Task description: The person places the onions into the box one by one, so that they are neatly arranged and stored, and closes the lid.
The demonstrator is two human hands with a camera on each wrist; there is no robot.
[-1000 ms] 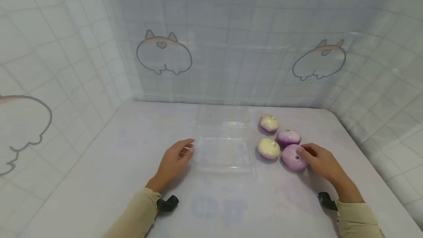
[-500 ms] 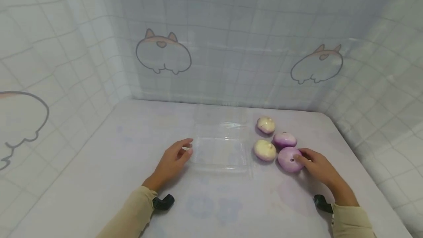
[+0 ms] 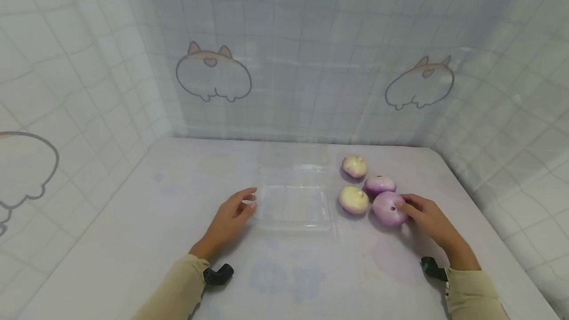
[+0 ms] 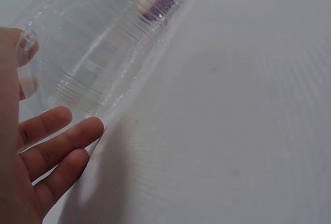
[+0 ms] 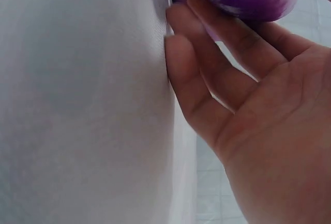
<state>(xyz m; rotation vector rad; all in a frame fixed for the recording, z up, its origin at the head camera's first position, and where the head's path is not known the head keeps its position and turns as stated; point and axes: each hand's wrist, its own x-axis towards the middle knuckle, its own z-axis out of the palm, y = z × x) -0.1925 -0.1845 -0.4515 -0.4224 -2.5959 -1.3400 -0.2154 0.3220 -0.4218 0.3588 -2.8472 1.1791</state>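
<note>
My right hand (image 3: 424, 216) pinches a purple turnip (image 3: 386, 209), thumb on its top near the dark stem mark and fingers around its right side. In the right wrist view the fingers (image 5: 232, 38) bend in under the turnip, close to the tabletop. Three more turnips lie beside it: one mostly purple (image 3: 379, 184) just behind, one cream side up (image 3: 353, 200) to the left, another cream one (image 3: 354, 167) at the back. My left hand (image 3: 231, 219) rests, fingers loosely bent, at the left edge of a clear plastic clamshell box (image 3: 293, 225); its fingertips overlap the box rim.
The box stands open, its lid (image 3: 293, 154) folded back toward the rear wall. A white cloth with faint prints covers the table (image 3: 284, 280). Grid-patterned curtains (image 3: 293, 63) enclose the back and both sides.
The held turnip has shifted slightly up in the view, closer to the purple one behind it. My left hand keeps its place by the box. The whole head view has drifted a little.
</note>
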